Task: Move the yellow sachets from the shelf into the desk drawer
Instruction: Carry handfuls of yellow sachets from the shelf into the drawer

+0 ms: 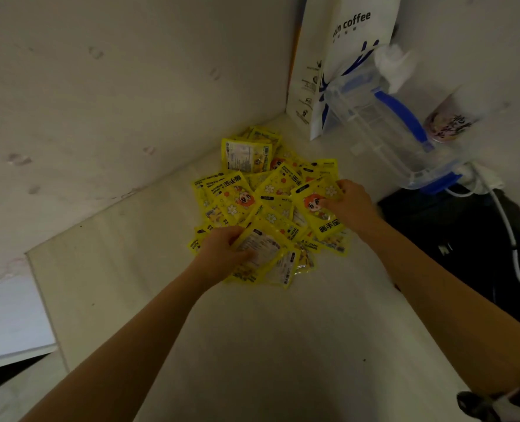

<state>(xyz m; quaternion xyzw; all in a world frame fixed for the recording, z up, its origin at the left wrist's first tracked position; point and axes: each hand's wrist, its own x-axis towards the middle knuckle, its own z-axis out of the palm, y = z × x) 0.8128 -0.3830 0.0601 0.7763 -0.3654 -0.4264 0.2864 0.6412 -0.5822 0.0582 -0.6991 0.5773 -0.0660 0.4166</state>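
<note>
The yellow sachets [267, 205] lie in a loose, overlapping heap on the pale shelf [252, 345], pushed toward the corner where the side wall meets the back.

At the near left edge of the heap, the left hand [225, 251] has its grip curled onto a few sachets, thumb over a white-backed one. The packets look slick, so a shallow hold could let the lower ones slide out on lifting.

At the right edge, the right hand [350, 202] pinches a sachet with a cartoon face; only that one seems secured.

Further right, a clear jug [383, 129] with blue trim sits near the heap beside a coffee bag [353, 56]. A wide sweep could knock either. The drawer is not in view.
</note>
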